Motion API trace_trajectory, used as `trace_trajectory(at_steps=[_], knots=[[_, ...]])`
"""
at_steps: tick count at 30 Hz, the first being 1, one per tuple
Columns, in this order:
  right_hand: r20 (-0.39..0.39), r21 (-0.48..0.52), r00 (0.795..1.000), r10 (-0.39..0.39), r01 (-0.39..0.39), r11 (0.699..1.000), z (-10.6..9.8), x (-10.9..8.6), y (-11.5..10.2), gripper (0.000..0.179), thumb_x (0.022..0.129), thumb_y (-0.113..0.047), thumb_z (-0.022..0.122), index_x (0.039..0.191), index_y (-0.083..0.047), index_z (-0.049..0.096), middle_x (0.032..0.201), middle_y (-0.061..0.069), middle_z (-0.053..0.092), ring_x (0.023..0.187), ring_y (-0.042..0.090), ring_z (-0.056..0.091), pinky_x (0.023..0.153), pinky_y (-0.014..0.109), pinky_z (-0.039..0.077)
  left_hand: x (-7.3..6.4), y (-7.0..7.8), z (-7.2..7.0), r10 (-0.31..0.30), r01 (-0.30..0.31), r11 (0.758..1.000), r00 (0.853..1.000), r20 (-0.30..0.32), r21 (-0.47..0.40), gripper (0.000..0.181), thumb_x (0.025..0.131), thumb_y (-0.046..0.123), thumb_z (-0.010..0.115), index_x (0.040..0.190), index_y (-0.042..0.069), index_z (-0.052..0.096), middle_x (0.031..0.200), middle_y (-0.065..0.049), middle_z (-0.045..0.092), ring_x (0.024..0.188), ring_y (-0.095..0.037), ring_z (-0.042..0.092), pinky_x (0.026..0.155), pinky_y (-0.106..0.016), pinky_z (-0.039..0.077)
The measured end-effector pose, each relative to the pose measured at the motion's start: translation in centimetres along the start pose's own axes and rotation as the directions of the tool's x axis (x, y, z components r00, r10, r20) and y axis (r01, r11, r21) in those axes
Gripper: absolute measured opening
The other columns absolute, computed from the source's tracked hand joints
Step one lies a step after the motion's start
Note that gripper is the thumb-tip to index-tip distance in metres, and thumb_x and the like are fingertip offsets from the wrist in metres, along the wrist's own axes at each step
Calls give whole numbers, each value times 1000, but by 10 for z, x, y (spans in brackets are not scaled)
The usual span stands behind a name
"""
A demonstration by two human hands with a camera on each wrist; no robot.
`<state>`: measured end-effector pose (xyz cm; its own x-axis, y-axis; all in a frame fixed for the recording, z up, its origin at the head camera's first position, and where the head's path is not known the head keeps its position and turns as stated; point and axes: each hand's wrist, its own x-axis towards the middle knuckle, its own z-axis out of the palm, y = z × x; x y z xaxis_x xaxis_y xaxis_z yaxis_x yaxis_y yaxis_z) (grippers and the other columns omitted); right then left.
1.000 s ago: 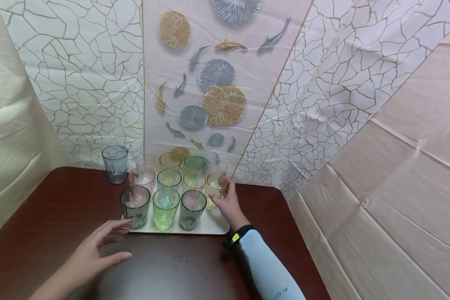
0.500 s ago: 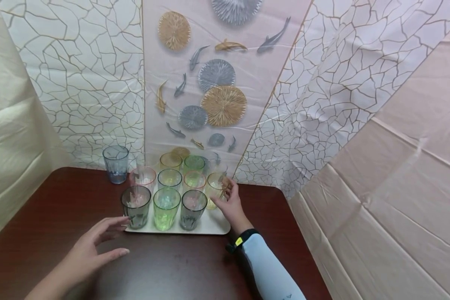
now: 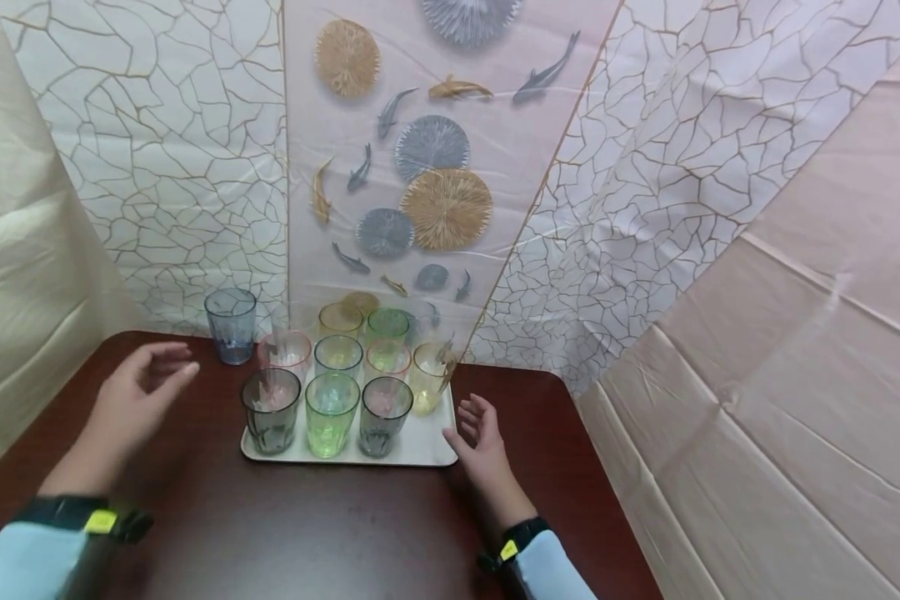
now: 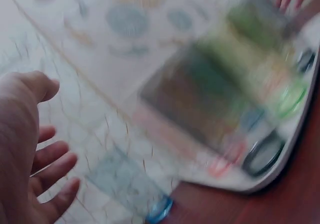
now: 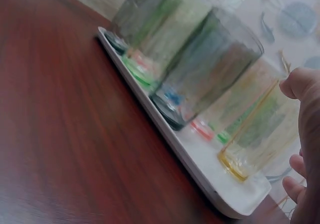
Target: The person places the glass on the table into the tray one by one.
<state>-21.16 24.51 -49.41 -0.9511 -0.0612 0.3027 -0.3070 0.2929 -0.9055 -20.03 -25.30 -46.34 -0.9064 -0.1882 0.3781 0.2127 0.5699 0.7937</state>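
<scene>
My left hand [image 3: 123,408] is raised over the table's left side, thumb and fingers parted, with nothing in its grasp. Just beyond its fingertips a blue glass tumbler [image 3: 231,329] stands upright on the table; the left wrist view shows this blue tumbler [image 4: 132,184] blurred. My right hand [image 3: 483,450] is off the tray's right edge, fingers loosely bent and holding nothing. Nearest to it is a yellow tumbler [image 3: 427,383] on the white tray [image 3: 423,454]. Across the tray's front stand a dark grey tumbler [image 3: 270,417], a green tumbler [image 3: 332,421] and another grey tumbler [image 3: 384,425].
Behind the front row on the tray are a pink tumbler [image 3: 288,354], a blue-rimmed tumbler [image 3: 337,358] and a red-rimmed tumbler [image 3: 388,358]. A second yellow tumbler [image 3: 340,319] and a darker green tumbler [image 3: 387,323] stand farther back, near the patterned cloth wall [image 3: 450,283].
My right hand has let go of the yellow tumbler and drawn back toward the lower right. My left hand has swung from the tray's front corner up and left, toward the blue tumbler.
</scene>
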Motion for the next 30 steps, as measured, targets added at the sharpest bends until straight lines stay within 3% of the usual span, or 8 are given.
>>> trace_trajectory(at_steps=[2,5,7,10,14,20,30], knots=[[13,10,1000,-4,4,1000,0,-8,-4,74,95,-9,75,154,3,33,147,27,48,138,45,45,114,62,37,25,-15,6,-60,60,998,998,-10,22,73,100,53,63,149,1,48,139,-25,56,119,-30,59,97,-40,54],[23,33,1000,-21,20,999,2,-19,-9,72,94,-6,75,152,5,34,146,28,49,136,47,46,112,66,37,58,-38,19,-135,135,990,991,8,32,99,94,64,63,160,-2,30,150,-35,42,131,-50,47,103,-68,44],[29,48,999,-38,37,998,4,-24,-7,72,93,-3,75,152,6,34,145,29,49,136,48,45,112,67,37,76,-53,29,-177,176,984,984,28,34,112,90,69,64,164,-2,18,156,-37,33,137,-53,39,107,-71,38],[48,56,997,-67,64,996,7,-30,3,72,93,0,75,152,5,34,145,28,49,136,47,46,111,67,37,92,-70,41,-209,209,978,976,63,12,122,88,71,66,166,-2,6,161,-39,24,142,-55,31,109,-73,33],[74,47,992,-99,95,994,10,-38,11,70,94,2,73,152,1,34,145,24,51,135,44,49,109,65,41,103,-82,54,-194,200,978,977,92,-62,122,88,65,71,167,3,2,165,-35,17,145,-55,27,109,-73,33],[70,105,992,-106,99,990,12,-47,9,68,93,3,73,150,-2,37,144,20,53,135,44,49,108,65,41,112,-82,63,-157,170,978,982,109,-118,115,90,60,72,168,6,7,167,-32,17,145,-54,27,109,-73,34],[86,155,989,-120,106,982,11,-46,8,69,93,5,71,152,0,34,146,22,50,136,46,47,109,64,42,118,-73,59,-172,175,984,980,99,-29,118,88,67,69,167,2,11,161,-36,29,141,-52,36,107,-68,40]])
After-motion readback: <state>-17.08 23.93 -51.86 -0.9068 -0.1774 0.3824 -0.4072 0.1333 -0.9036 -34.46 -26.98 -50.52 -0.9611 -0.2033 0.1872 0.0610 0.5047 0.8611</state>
